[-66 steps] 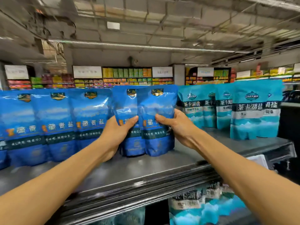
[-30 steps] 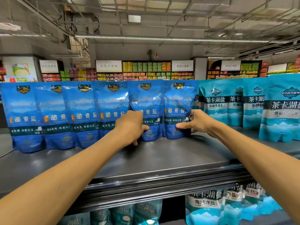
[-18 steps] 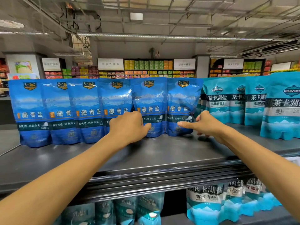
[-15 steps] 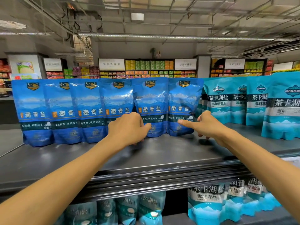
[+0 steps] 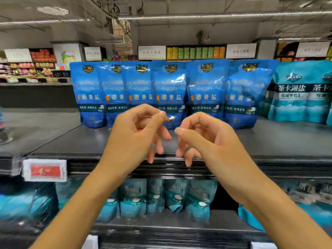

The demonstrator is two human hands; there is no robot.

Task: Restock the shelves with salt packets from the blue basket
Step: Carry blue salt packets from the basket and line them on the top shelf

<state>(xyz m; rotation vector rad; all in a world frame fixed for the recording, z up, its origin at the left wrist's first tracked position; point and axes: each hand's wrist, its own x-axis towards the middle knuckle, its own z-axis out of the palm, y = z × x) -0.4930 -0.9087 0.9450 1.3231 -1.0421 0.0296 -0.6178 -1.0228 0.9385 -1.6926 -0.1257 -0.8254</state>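
Both hands [image 5: 172, 139] have pulled back, fingers [image 5: 181, 155] loosely curled and empty, salt packets [image 5: 170, 92] standing behind

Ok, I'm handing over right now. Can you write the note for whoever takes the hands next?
Left hand: in front of the top shelf, fingers loosely curled, holding nothing.
Right hand: beside it, also loosely curled and holding nothing.
Blue salt packets: six stand upright in a row at the back of the top shelf, next to the teal salt packets on the right.
Done: that blue row is standing and neither hand touches it.
Left: the blue basket is out of view, so find it and check for packets still to shelve. The front of the top shelf is bare.
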